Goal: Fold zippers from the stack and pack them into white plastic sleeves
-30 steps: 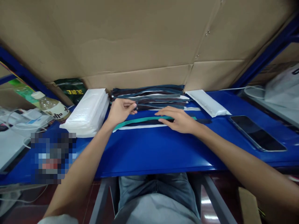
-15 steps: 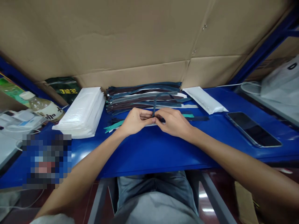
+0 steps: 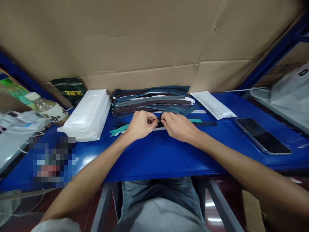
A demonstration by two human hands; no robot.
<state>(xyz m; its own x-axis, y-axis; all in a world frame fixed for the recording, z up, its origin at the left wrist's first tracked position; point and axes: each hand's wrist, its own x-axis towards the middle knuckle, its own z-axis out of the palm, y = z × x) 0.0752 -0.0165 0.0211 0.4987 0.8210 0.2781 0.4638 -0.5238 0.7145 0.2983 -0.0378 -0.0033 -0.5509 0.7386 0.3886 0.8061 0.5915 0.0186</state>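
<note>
My left hand (image 3: pixel 140 125) and my right hand (image 3: pixel 178 126) meet at the middle of the blue table (image 3: pixel 154 154), fingertips pinched together on a dark blue zipper (image 3: pixel 180 110) that trails back toward the pile. Under my hands lie a teal zipper (image 3: pixel 118 130) and a white strip. Behind them a stack of dark zippers (image 3: pixel 152 100) rests against the cardboard wall.
A stack of white plastic bags (image 3: pixel 88 114) lies left of the zippers, a white packet (image 3: pixel 212 104) to their right. A phone (image 3: pixel 263 135) lies face up at the right. A bottle (image 3: pixel 47 108), cables and a blurred patch sit at the left.
My left hand left the pile and came to the middle beside my right. Both hands now pinch a dark zipper, whose raised loop has dropped flatter toward the table.
</note>
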